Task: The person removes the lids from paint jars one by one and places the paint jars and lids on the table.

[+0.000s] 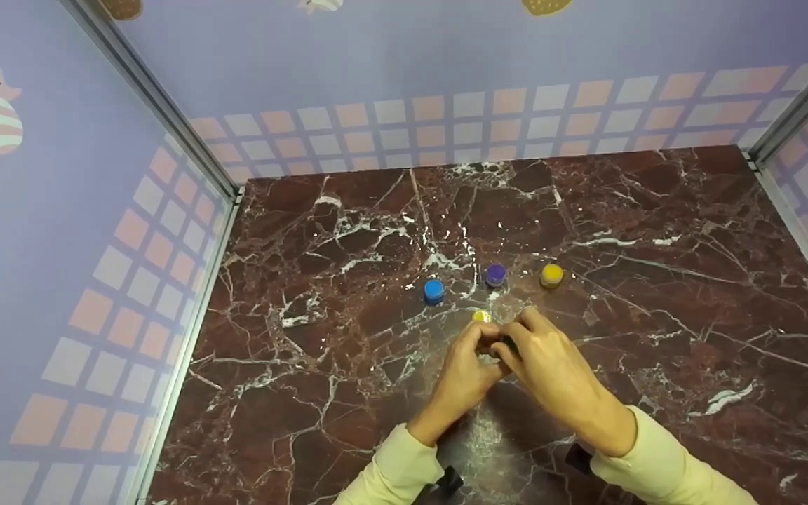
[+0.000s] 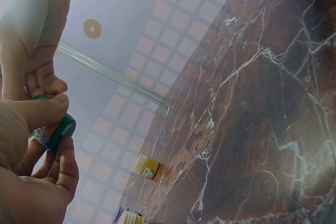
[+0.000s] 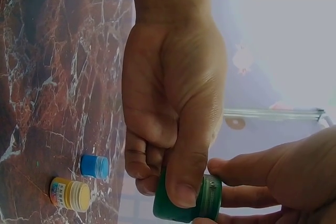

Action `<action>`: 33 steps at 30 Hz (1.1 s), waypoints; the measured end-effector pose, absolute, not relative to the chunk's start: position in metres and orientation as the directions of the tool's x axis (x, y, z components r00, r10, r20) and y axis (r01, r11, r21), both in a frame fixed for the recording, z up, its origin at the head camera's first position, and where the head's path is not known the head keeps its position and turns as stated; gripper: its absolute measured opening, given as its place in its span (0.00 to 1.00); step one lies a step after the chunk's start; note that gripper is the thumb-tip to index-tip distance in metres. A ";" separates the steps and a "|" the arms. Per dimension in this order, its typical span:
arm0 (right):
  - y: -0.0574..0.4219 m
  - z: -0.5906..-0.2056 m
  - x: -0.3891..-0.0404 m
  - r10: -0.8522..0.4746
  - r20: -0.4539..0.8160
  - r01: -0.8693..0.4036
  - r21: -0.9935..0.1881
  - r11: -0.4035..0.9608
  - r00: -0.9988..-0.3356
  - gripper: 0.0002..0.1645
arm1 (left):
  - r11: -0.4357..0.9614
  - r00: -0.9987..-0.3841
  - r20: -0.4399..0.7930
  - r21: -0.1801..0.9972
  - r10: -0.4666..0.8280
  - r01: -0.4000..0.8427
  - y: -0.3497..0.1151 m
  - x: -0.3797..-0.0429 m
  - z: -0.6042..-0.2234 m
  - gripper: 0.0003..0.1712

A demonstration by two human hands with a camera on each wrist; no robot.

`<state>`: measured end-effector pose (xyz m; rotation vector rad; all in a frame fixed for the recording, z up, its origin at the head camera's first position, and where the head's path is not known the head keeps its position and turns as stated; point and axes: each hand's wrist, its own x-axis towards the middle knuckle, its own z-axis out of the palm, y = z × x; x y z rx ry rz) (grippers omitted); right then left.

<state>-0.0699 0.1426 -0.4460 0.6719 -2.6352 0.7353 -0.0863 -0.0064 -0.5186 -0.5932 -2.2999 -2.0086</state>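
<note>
Both hands meet around a small green jar, which looks like a paint pot, above the table. My left hand grips one end of the green jar, and its fingertips meet those of my right hand. In the right wrist view the right thumb presses the smooth side of the jar, with a ribbed band near the other hand. The head view mostly hides this jar behind the fingers. Just beyond the hands stands a yellow jar, partly covered by them.
A blue jar, a purple jar and a second yellow jar stand beyond the hands on the dark red marbled table. Lilac panels with pink and white squares enclose the back and both sides.
</note>
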 end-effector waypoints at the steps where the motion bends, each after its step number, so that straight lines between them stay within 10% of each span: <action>1: 0.143 -0.446 -0.070 -0.354 0.418 -0.520 -0.399 0.755 -0.837 0.10 | 0.091 -0.928 0.264 0.951 0.265 0.296 -0.006 -0.086 -0.519 0.19; 33: 0.159 -0.441 -0.073 -0.566 0.413 -0.697 -0.339 0.631 -0.713 0.20 | 0.070 -0.907 0.206 0.966 0.367 0.248 -0.015 -0.093 -0.513 0.18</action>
